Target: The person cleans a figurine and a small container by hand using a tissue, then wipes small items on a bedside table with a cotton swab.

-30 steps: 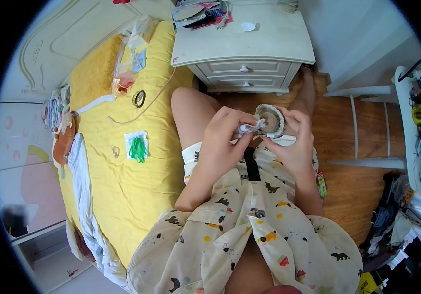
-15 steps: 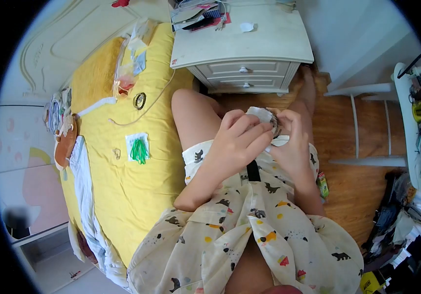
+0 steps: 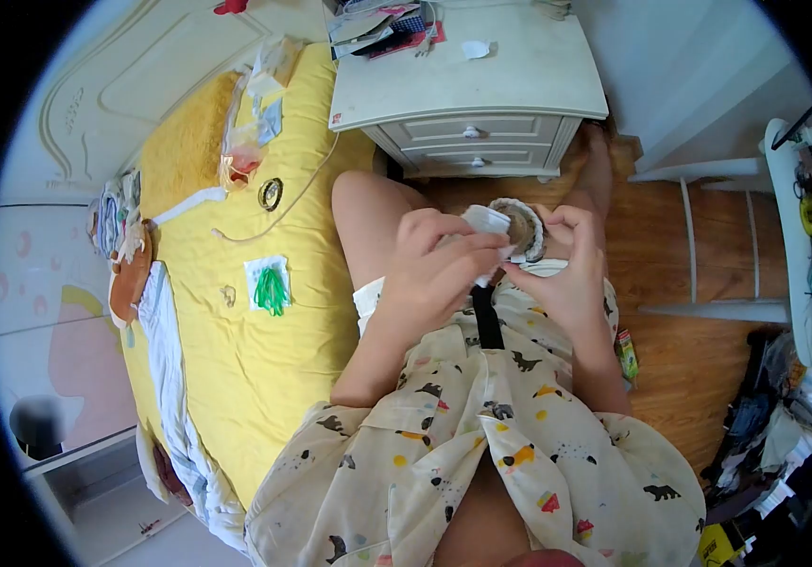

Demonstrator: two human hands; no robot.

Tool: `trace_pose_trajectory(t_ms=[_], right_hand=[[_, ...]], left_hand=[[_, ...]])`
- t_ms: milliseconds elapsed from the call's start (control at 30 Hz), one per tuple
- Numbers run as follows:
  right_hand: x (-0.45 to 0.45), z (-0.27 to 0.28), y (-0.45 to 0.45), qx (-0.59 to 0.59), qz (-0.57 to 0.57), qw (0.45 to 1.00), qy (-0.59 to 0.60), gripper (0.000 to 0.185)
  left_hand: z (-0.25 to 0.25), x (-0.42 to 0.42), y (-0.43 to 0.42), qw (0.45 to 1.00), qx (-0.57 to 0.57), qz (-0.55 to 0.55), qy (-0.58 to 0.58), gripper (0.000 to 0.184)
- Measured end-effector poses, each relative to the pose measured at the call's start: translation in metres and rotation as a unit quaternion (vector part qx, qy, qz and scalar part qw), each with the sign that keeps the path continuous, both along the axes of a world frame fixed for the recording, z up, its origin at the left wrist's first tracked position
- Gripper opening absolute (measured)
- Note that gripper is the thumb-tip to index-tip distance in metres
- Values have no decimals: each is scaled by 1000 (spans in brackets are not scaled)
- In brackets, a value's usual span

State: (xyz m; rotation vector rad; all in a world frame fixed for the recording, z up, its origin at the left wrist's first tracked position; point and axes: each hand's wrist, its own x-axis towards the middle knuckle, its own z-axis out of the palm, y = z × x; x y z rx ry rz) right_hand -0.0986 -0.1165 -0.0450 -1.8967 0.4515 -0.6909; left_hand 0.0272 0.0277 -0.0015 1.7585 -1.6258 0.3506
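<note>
A round, bowl-like object [image 3: 523, 227] with a pale braided rim sits above my lap, its hollow facing up. My right hand [image 3: 568, 260] holds its right side between thumb and fingers. A crumpled white cloth or tissue [image 3: 488, 221] is pinched in my left hand and right hand's company, at the object's left edge. The fingers of my left hand [image 3: 444, 260] are curled over this white piece. Where the two touch is partly hidden by the left fingers.
On the yellow bed [image 3: 226, 369] at left lie green strips [image 3: 272, 291] on a white sheet, a dark ring [image 3: 271, 195] and a cable. A white nightstand [image 3: 510, 80] stands ahead. At right are a white shelf [image 3: 784, 227] and piled clothes [image 3: 755, 416].
My left hand and the white piece first moved over the round object, covering much of it, then drew back left. The object's hollow shows again.
</note>
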Motion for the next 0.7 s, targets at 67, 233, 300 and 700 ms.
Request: trace_pose_trajectory(t_ms=[67, 233, 300, 700], right_hand=[[1, -11, -1, 38, 0, 999, -23, 66], [-1, -24, -17, 90, -28, 994, -49, 64], [-3, -25, -22, 102, -36, 993, -43, 63], [-3, -15, -22, 300, 65, 949, -70, 66]], left_hand=[[-5, -1, -5, 1000, 2, -7, -1, 24], [-15, 14, -11, 997, 33, 53, 38, 29], [-19, 25, -15, 989, 39, 118, 85, 32], [-5, 44, -49, 921, 0, 130, 368, 19]])
